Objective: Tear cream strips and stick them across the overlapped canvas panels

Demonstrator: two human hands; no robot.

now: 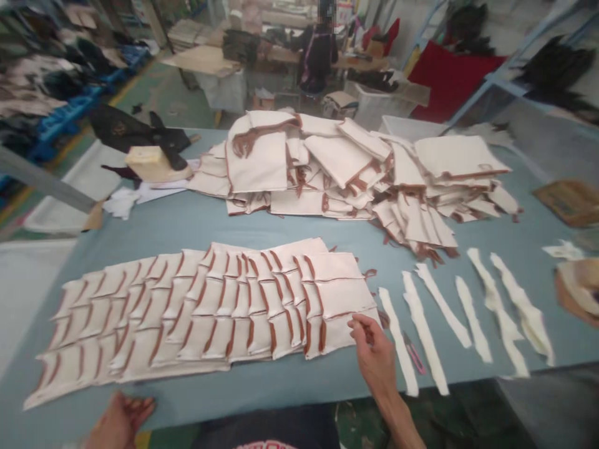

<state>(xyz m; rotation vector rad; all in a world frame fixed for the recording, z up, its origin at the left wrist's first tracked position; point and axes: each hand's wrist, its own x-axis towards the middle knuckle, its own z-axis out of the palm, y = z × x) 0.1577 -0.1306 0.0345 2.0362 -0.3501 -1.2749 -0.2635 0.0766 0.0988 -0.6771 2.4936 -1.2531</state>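
Cream fabric pieces with brown edging lie overlapped in three long rows on the blue-green table. At the right end of the nearest row, my right hand is closed, its thumb and index finger pinched at the edge of a cream fabric piece. My left hand rests by the table's front edge, below the left part of the rows, and touches none of the pieces. Its fingers are loosely bent and apart, with nothing visible in them.
A heap of similar fabric pieces covers the table's far side. Several pale strips and a pink-handled tool lie to the right. A yellowish block and black cloth sit back left. A person is in the background.
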